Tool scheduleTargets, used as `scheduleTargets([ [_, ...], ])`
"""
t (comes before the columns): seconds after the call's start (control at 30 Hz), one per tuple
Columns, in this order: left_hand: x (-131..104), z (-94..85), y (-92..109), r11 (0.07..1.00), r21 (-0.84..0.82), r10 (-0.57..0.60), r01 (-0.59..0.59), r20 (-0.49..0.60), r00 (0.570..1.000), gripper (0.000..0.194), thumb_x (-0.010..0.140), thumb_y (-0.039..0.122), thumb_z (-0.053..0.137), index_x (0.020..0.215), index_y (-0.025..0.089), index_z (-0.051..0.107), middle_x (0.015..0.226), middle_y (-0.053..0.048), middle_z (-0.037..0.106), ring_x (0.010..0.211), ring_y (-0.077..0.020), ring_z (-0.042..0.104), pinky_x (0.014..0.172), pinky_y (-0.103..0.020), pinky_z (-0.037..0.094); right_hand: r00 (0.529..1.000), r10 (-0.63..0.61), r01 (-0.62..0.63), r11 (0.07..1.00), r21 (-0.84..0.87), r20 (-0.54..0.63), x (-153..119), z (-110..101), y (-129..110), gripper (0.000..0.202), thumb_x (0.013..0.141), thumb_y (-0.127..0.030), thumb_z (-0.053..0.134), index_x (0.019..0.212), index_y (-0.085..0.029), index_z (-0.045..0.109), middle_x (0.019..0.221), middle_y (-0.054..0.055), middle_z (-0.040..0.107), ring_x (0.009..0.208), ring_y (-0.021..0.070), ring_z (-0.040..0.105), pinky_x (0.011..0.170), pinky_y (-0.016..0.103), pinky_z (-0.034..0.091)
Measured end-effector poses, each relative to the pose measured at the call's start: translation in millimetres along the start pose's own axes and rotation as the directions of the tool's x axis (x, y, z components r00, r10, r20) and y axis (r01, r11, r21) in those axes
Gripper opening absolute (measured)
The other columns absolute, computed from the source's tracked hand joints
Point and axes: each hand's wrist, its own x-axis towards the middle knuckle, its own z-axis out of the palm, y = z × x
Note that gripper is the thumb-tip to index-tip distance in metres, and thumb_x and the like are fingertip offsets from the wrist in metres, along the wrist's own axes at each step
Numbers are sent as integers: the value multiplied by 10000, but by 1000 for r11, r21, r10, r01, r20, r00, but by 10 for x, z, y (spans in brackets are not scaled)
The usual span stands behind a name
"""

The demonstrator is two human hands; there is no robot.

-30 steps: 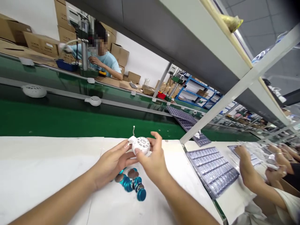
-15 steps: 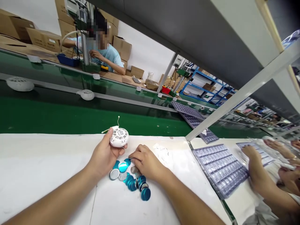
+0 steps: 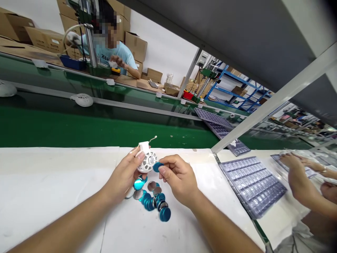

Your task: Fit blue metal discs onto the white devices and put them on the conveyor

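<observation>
My left hand (image 3: 129,168) is closed around a round white plastic housing (image 3: 149,160) with radial slots and a short wire with a small connector at its top. Between the thumb and fingers of my right hand (image 3: 180,177) is a blue disc (image 3: 157,167), held right beside the housing's slotted face; whether they touch I cannot tell. Below both hands, several loose discs (image 3: 149,202) lie in a curved cluster on the white work surface (image 3: 65,182). Some show a shiny blue face, others a silver one (image 3: 152,186).
A green conveyor belt (image 3: 52,126) runs behind the work surface, carrying white housings (image 3: 83,99). Purple compartment trays (image 3: 254,186) lie to the right, past a slanted white post (image 3: 263,114). Another person's arm (image 3: 302,186) is at far right; a person (image 3: 123,58) sits across the belt.
My right hand has lifted a blue disc from the cluster up to the housing. My left hand has moved slightly right and turned the housing. White housings on the belt have shifted left.
</observation>
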Motion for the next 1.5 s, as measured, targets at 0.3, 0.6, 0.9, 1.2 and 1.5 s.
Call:
scheduleTargets([
  [0.3,-89,95,77,969,192,-174,155,87,981,495,863,592,591,1229,272,502,687,35,561,492,-144,540,302,-168,303,998,32,-34,999,-30,-51,28,50,-65,94,858,-224,660,932,-244,714,708,-31,687,523,120,628,495,230,526],
  [0.6,-86,71,66,961,229,-188,155,134,973,503,907,588,532,1312,300,451,738,25,525,594,-183,606,339,-178,286,995,83,-87,991,-98,-45,30,28,-53,119,849,-232,663,967,-247,652,633,-62,611,533,114,565,511,221,454],
  [0.9,-125,42,48,958,278,-156,77,277,948,649,878,576,583,1387,241,361,790,-34,643,686,-206,622,483,-240,415,967,254,-250,963,105,-27,84,-13,-11,544,722,-455,810,1128,-241,517,843,-29,554,634,120,550,559,236,457],
  [1.2,-256,102,-40,986,156,-106,65,268,958,867,789,575,679,1465,201,285,745,-14,632,597,-190,593,454,-262,454,932,224,-345,788,510,285,-81,208,-162,553,787,-541,716,1180,-209,514,735,-26,600,480,116,593,465,234,507],
  [1.5,-292,138,57,985,169,-66,32,200,978,646,754,575,712,1285,251,540,892,-14,544,628,-141,517,521,-257,439,959,151,-259,809,527,239,-129,230,-169,521,812,-469,734,1220,-223,522,848,0,580,646,114,549,588,231,483],
])
